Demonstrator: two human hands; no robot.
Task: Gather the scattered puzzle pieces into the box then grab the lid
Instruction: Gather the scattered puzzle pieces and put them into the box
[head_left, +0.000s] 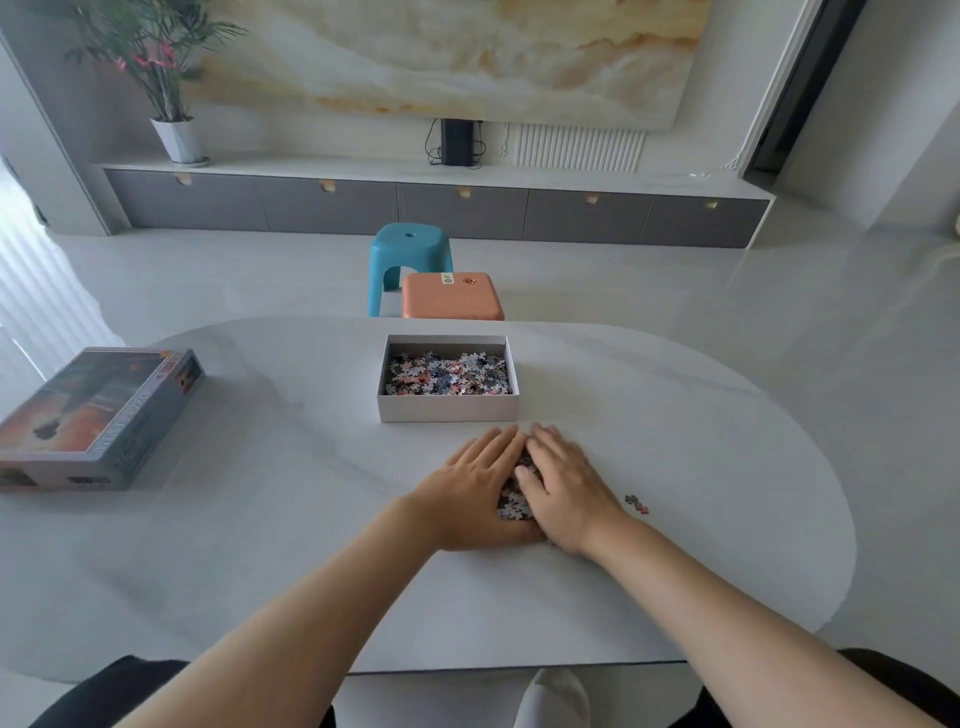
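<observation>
An open white box (448, 409) stands mid-table with many small puzzle pieces inside. Just in front of it, my left hand (470, 491) and my right hand (569, 483) lie flat on the table, cupped together around a heap of puzzle pieces (513, 501) that shows between them. Fingers of both hands touch at the tips near the box's front wall. A few stray pieces (637, 504) lie on the table to the right of my right wrist. The printed lid (96, 415) rests at the table's left edge, picture side up.
The white oval table (260, 519) has its curved edge near on the right. Beyond its far edge stand a teal stool (409, 260) and an orange stool (451, 296). A low grey cabinet and a potted plant are against the far wall.
</observation>
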